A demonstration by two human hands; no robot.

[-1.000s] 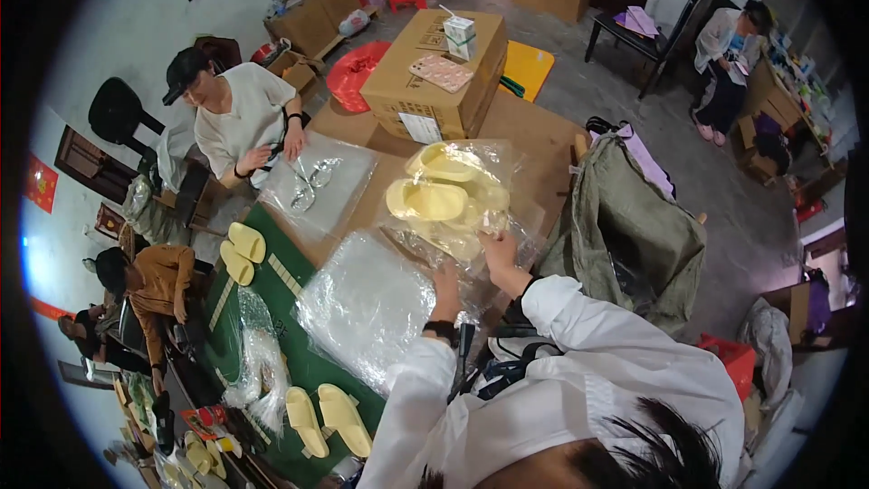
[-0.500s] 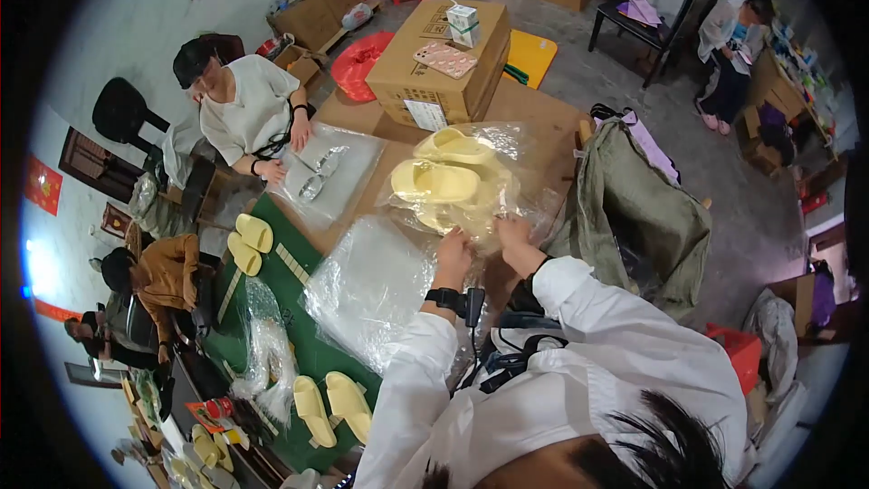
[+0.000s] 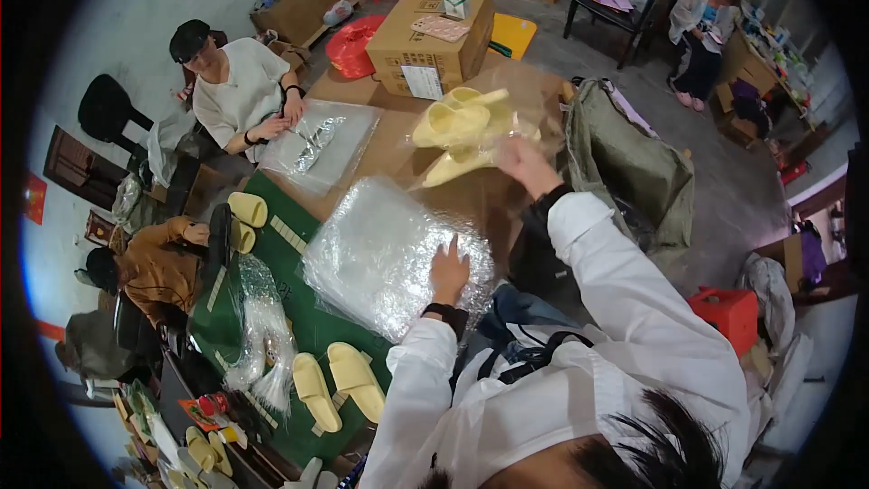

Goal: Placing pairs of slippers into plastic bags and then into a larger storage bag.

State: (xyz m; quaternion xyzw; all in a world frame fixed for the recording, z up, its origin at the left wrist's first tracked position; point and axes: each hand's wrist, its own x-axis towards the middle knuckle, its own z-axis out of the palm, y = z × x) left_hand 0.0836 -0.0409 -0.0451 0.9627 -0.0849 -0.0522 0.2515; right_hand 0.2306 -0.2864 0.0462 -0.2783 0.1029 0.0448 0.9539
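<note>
At the far middle of the table, pale yellow slippers (image 3: 450,122) lie in a clear plastic bag, somewhat smeared by motion. My right hand (image 3: 525,165) is at the near right side of this bag, its fingers closed on the plastic. Nearer to me, a stack of clear plastic bags (image 3: 371,254) rests across the table and a green mat. My left hand (image 3: 449,272) lies on the right part of that stack, fingers spread, holding nothing.
Loose yellow slippers (image 3: 357,382) and a bundle of clear plastic (image 3: 267,335) lie on the green mat (image 3: 317,308). A cardboard box (image 3: 385,63) stands at the back. An open olive sack (image 3: 634,163) is right. Across the table a person (image 3: 235,91) handles clear bags.
My left hand has left the slipper bag and come down onto the bag stack. My right hand stays at the slipper bag, now farther away, and the slippers have shifted and tilted.
</note>
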